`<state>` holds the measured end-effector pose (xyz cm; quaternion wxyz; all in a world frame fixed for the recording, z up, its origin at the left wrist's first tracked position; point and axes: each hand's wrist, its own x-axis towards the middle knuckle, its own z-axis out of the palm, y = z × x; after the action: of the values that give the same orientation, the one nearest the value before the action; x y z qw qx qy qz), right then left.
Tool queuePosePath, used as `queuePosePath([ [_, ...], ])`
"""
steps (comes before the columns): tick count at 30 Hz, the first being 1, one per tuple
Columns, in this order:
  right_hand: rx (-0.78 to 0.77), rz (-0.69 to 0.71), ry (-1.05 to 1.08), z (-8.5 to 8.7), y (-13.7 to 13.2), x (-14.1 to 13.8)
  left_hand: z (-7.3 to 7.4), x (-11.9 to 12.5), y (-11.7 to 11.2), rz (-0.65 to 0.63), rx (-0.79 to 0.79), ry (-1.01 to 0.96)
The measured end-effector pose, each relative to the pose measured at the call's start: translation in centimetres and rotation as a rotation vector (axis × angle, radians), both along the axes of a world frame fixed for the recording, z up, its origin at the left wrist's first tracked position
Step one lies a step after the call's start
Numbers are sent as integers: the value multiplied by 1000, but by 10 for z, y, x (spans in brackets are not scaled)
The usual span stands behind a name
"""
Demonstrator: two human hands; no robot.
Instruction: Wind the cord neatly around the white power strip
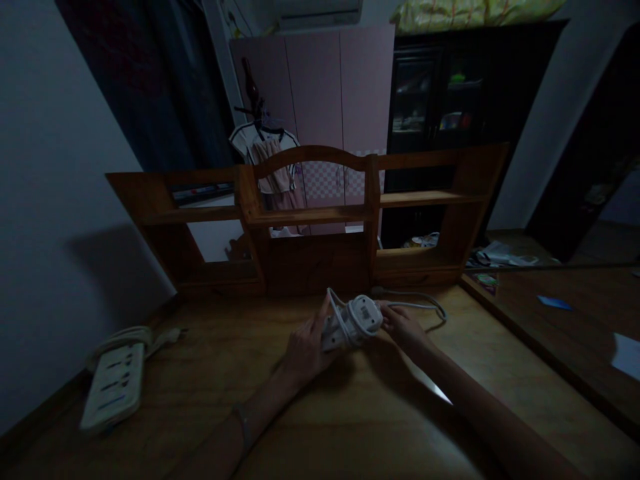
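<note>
Head view — left hand [306,347] and right hand [403,327] both clasped around white power strip [353,322] on wooden desk [225,373].

No text can be read anywhere in this dark view. The white power strip [353,323], which the left hand [306,350] and the right hand [403,327] hold between them, carries a small label with dark marks like a barcode on its end, but the marks are too small and blurred to make out. The second power strip [113,385] on the desk shows only socket holes and faint grey strokes, not letters.
</note>
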<state>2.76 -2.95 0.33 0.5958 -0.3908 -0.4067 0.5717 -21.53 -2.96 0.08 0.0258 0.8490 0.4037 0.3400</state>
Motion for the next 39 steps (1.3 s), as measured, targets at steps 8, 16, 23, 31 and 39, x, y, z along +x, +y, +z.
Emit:
queuePosePath([
  [8, 57, -101, 281, 13, 7, 29, -4, 7, -3, 155, -65, 176],
  [16, 98, -98, 458, 22, 3, 31, -4, -2, 15, 420, -249, -16],
  [23, 146, -33, 434, 26, 6, 39, -12, -7, 22, 353, -297, -327],
  [31, -1, 20, -252, 16, -6, 9, -16, 1, 20, 279, -303, -471],
  [39, 34, 623, -273, 21, -39, -21, -5, 2, 12, 157, -367, -555],
])
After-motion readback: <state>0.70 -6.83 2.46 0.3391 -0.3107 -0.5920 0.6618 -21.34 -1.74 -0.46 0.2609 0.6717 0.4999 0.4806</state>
